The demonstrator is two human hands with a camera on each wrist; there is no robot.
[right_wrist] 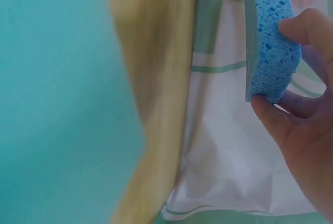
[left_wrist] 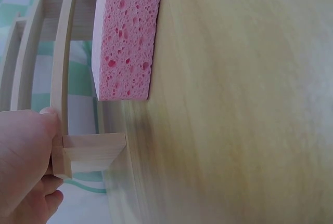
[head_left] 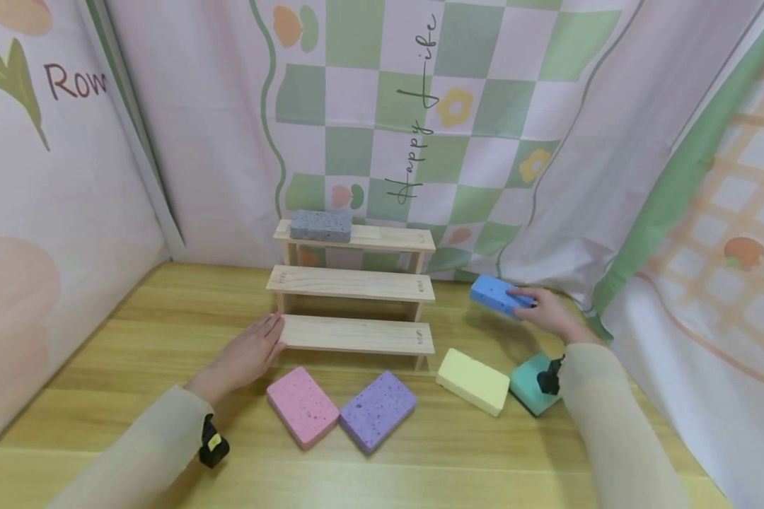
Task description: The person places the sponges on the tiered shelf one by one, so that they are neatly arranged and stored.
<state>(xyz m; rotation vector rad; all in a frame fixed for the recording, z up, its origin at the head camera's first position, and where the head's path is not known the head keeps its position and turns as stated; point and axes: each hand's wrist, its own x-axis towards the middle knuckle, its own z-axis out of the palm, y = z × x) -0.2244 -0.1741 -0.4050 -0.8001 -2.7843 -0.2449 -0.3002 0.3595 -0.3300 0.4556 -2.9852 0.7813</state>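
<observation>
Watching the head view, I find the blue sponge (head_left: 493, 293) pinched in my right hand (head_left: 550, 314), raised off the worktop (head_left: 331, 481) with a shadow below. The wooden stand (head_left: 356, 334) lies to its left, across a gap. The sponge's long axis slants from far left to near right, askew to the shelves, with its free end jutting leftward toward the stand. My right hand is the nearer one to the sponge; my left hand (head_left: 245, 353) is at the opposite end of the bottom shelf.

On the left wrist, I see that hand's fingers bent about the end of that shelf, which I judge a steadying hold. The pink sponge (left_wrist: 127, 42) sits just beside the stand.

On the right wrist, my digits grip one end of the blue sponge, its length extending away from the palm. A blurred teal surface fills the left; I take it for the teal sponge.
</observation>
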